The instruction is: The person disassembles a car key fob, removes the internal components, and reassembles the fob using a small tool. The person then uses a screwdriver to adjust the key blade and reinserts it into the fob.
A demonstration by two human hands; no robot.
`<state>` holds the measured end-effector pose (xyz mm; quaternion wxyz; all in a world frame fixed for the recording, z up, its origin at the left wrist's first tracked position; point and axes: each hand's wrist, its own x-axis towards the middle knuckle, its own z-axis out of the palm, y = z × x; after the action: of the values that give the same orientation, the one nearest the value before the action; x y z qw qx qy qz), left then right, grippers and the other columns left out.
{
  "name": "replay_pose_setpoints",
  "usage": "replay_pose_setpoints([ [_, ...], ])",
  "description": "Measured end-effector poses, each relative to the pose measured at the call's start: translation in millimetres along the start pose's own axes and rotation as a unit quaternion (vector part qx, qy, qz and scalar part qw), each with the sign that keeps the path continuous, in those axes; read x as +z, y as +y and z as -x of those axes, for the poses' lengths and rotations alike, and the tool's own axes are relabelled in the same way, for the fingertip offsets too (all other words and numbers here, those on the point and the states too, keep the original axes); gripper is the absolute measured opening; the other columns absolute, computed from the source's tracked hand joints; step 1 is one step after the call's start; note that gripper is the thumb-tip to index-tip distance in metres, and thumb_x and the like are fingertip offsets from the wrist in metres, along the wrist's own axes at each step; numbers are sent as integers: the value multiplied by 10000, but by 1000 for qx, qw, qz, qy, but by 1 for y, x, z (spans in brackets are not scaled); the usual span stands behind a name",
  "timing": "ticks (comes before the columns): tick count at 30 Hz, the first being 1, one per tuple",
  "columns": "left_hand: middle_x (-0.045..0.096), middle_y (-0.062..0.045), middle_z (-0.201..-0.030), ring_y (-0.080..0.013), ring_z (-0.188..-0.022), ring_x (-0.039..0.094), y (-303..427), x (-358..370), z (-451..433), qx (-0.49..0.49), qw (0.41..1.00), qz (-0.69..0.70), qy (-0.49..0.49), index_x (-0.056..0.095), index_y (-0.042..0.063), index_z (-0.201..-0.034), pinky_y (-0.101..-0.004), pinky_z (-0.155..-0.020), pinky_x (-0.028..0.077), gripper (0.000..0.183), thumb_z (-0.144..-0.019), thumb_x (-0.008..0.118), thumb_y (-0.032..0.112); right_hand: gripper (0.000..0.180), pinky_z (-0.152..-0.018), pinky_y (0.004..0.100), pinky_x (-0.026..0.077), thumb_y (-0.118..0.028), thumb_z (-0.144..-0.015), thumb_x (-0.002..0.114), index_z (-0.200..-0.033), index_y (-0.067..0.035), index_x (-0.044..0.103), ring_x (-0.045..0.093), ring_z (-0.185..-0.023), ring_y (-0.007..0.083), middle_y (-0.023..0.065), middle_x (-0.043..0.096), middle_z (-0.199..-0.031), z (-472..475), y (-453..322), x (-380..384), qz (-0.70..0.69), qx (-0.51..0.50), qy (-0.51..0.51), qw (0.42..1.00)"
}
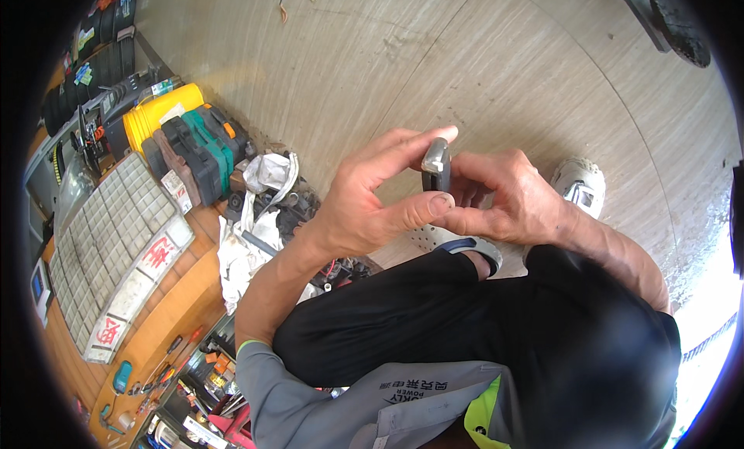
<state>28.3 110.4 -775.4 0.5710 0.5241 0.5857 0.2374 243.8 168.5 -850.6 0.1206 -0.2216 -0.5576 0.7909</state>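
Note:
Both hands are raised in front of me over the floor, on either side of a small dark object with a shiny silvery end (436, 164); what it is I cannot tell. My left hand (372, 187) curls around it, index finger at its top end and thumb near its lower end. From the right, my right hand (503, 196) holds its side, with the fingers partly hidden behind it. The thumbs of the two hands nearly meet below the object. My knees in black trousers lie beneath the forearms.
Left stand a yellow plastic container (165, 115), black and green tool cases (206, 152) and a tiled panel (116, 234). White rags (256, 234) and dark parts lie beside my left forearm. Hand tools (157, 379) cover the lower left. My shoes (581, 181) rest on the floor.

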Motion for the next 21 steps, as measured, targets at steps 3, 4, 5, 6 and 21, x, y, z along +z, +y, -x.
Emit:
replay_pose_setpoints([
  [3, 659, -132, -1216, -235, -1070, 668, 4, 1, -3, 59, 994, -89, -1, 618, -6, -1378, -337, -932, 536, 587, -898, 818, 268, 354, -623, 371, 578, -292, -889, 805, -1017, 7, 665, 726, -688, 250, 120, 714, -763, 1, 4, 1, 46, -39, 21, 998],
  [4, 658, -137, -1212, -246, -1064, 672, 5, 1, -3, 77, 990, -118, 2, 629, -7, -1361, -337, -919, 539, 568, -901, 815, 269, 356, -625, 376, 579, -288, -885, 807, -1024, 6, 663, 725, -689, 258, 122, 713, -766, 1, 5, 2, 50, -42, 29, 997],
  [5, 657, -142, -1210, -250, -1059, 674, 5, 3, -4, 84, 988, -127, 5, 634, -7, -1352, -340, -912, 540, 553, -905, 810, 267, 358, -628, 382, 581, -285, -881, 808, -1031, 5, 660, 725, -689, 266, 124, 712, -768, 2, 7, 2, 55, -44, 37, 997],
  [6, 657, -146, -1208, -254, -1053, 676, 5, 6, -4, 88, 987, -133, 10, 639, -7, -1343, -343, -904, 542, 538, -909, 805, 264, 359, -624, 381, 580, -281, -878, 809, -1038, 3, 660, 725, -688, 264, 123, 710, -766, 2, 8, 2, 59, -48, 40, 996],
  [21, 638, -160, -1343, -199, -1188, 633, 3, 12, 2, -70, 977, 199, -6, 461, -46, -1473, -344, -1019, 521, 467, -1092, 531, 215, 332, -534, 290, 523, -258, -843, 881, -933, 3, 697, 663, -585, 131, 75, 686, -672, 5, -3, 4, 72, -34, 78, 994],
])
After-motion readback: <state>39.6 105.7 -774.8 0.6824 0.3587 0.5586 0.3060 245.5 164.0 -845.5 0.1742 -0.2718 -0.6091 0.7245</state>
